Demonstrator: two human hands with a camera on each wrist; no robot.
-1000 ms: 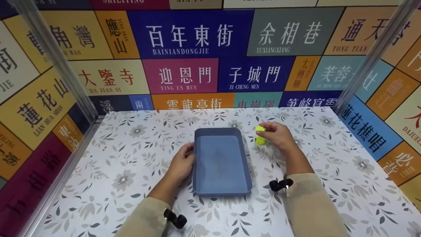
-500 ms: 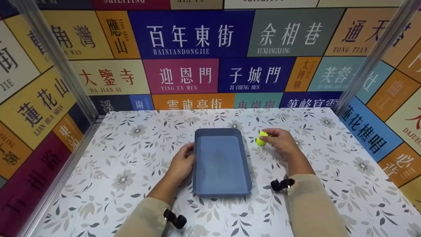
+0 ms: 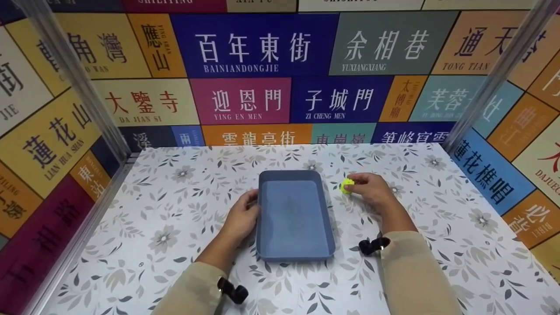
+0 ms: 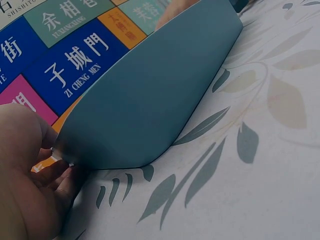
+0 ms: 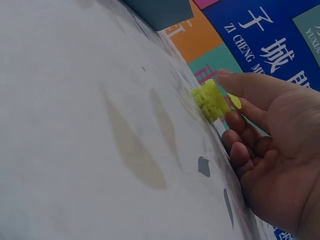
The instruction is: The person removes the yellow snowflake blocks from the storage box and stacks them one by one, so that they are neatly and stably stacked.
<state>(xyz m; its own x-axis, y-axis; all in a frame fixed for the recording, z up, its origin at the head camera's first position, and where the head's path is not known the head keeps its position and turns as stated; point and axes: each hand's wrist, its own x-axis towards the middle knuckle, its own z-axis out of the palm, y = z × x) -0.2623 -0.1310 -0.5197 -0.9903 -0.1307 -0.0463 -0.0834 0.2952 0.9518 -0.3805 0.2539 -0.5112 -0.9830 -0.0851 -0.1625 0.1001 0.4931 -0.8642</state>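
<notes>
A shallow blue-grey rectangular tray (image 3: 294, 214) lies on the table, its long sides running away from me. My left hand (image 3: 241, 216) holds the tray's left side, its fingers bent against the wall; in the left wrist view that hand (image 4: 30, 175) meets the tray wall (image 4: 145, 105) near one corner. Right of the tray's far end, my right hand (image 3: 369, 188) pinches a small neon-yellow toothed piece (image 3: 347, 186) low over the table. Close up in the right wrist view, the yellow piece (image 5: 211, 101) shows stacked teeth, with thumb and fingers at one end.
White cloth with grey leaves and flowers covers the table (image 3: 175, 262). Behind it stands a wall of coloured panels (image 3: 249, 100) with Chinese lettering. Clear upright posts (image 3: 490, 74) rise at the table's back corners. A small black device (image 3: 374, 246) sits at each sleeve cuff.
My right hand has come down, and the yellow form, taller and seemingly in two parts a second ago, now looks shorter. Left hand and tray have stayed put.
</notes>
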